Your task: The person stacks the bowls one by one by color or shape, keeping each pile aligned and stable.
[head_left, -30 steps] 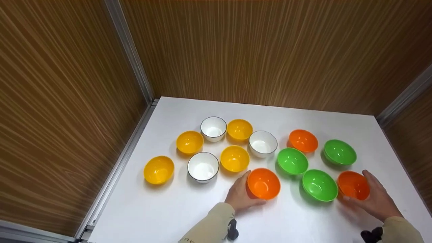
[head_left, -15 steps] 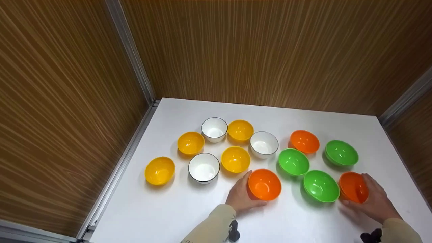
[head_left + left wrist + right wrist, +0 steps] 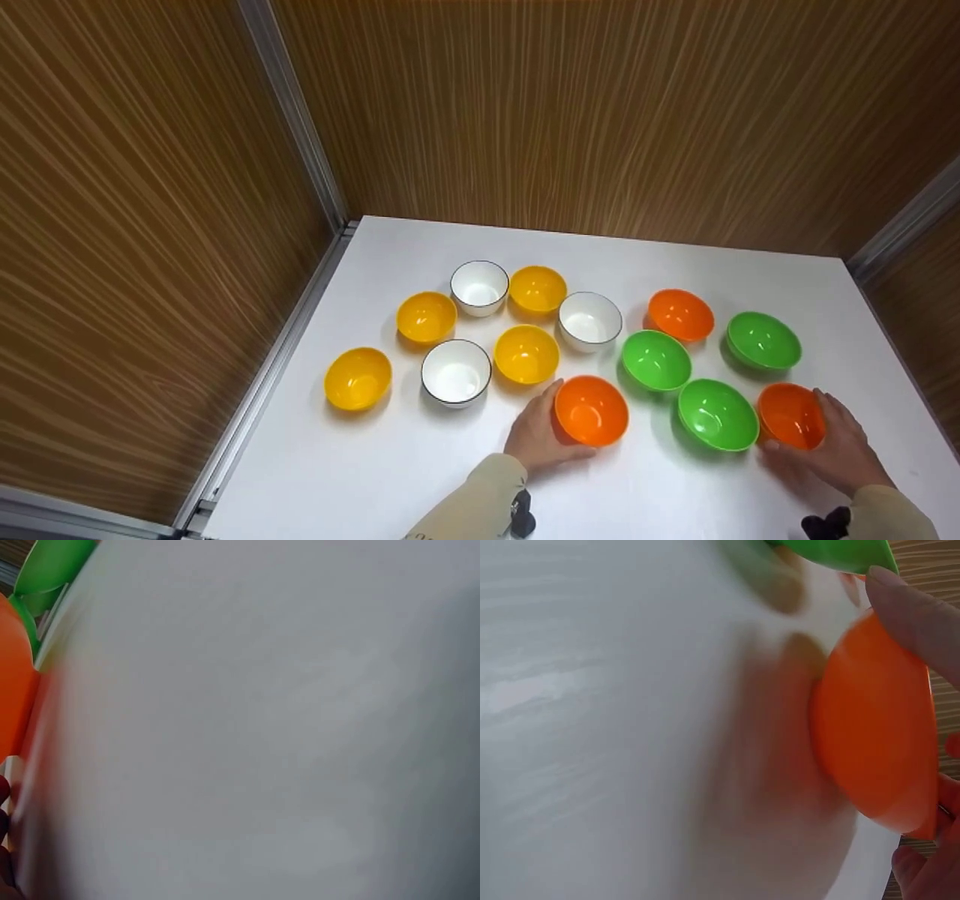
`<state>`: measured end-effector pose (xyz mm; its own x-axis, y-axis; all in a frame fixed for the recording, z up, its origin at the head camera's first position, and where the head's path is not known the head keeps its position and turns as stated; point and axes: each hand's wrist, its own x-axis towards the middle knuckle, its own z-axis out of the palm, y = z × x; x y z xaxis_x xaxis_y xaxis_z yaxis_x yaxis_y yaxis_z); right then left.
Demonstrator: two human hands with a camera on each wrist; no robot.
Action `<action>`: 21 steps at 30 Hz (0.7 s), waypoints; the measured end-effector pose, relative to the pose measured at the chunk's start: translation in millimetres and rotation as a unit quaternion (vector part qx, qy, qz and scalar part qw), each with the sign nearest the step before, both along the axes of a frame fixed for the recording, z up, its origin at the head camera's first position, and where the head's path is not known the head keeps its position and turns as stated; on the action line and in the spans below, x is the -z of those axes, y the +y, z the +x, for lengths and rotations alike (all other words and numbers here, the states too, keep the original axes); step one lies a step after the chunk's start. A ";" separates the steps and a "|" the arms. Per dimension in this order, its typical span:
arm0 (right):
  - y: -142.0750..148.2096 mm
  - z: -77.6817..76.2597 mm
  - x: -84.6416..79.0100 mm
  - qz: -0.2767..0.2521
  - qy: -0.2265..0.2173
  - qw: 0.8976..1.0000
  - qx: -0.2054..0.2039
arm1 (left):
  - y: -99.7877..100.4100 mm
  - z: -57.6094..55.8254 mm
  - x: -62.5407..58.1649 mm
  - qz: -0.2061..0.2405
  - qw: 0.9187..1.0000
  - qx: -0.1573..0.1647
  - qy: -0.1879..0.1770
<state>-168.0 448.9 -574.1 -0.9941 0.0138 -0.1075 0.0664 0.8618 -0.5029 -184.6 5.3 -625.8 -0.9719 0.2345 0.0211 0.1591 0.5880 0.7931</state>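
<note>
In the head view my left hand (image 3: 541, 433) holds an orange bowl (image 3: 592, 412) from its left side, thumb along the near side. That bowl (image 3: 10, 682) shows only at the left edge of the left wrist view. Farther right, my right hand (image 3: 840, 446) grips another orange bowl (image 3: 791, 415) between thumb and fingers. The right wrist view has this bowl (image 3: 877, 727) from the side, the thumb (image 3: 911, 611) at its rim and the fingertips at the opposite side. A green bowl (image 3: 718, 415) sits between the two held bowls, right beside the right-hand one.
On the white table (image 3: 360, 480), two more green bowls (image 3: 656, 361) (image 3: 763, 341) and a third orange bowl (image 3: 681, 315) stand behind. Left of them are white bowls (image 3: 456, 372) and several yellow bowls (image 3: 358, 379). Wood-grain panels (image 3: 562, 112) enclose the back and sides.
My right hand has shifted slightly on its orange bowl, and the bowl's tilt has changed a little. The left hand stays on its bowl; the whole head view has drifted slightly.
</note>
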 end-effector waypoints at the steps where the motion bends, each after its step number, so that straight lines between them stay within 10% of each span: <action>1: 0.6 0.1 -0.2 0.000 0.002 1.000 0.001 | 0.2 0.0 -0.1 0.001 1.000 0.001 0.001; 21: -6.8 -5.7 -33.1 -0.023 0.096 0.995 0.017 | 0.7 0.3 0.3 -0.003 1.000 0.006 0.000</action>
